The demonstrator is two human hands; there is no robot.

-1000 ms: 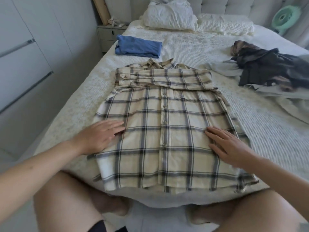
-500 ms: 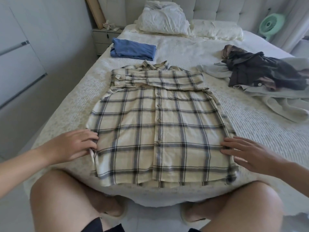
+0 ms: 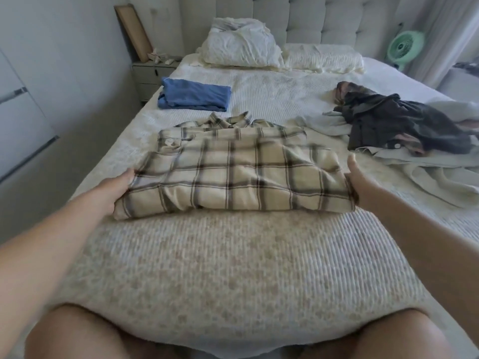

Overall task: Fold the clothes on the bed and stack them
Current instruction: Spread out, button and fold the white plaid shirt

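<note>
A cream plaid shirt lies on the bed, its lower half doubled up over the upper half. My left hand grips the shirt's left edge, fingers tucked under the fabric. At the right edge, my right hand holds the cloth with its thumb raised and its fingers hidden beneath. A folded blue garment sits farther up the bed on the left. A heap of unfolded dark and pale clothes lies to the right.
Two pillows lean against the padded headboard. A nightstand stands left of the bed, with wardrobe doors along the left wall. A green fan is at the back right. My knees are at the bed's near edge.
Both hands slid from the shirt's front to its side edges, took hold, and carried the bottom half up over the top half. The camera has tipped forward.
</note>
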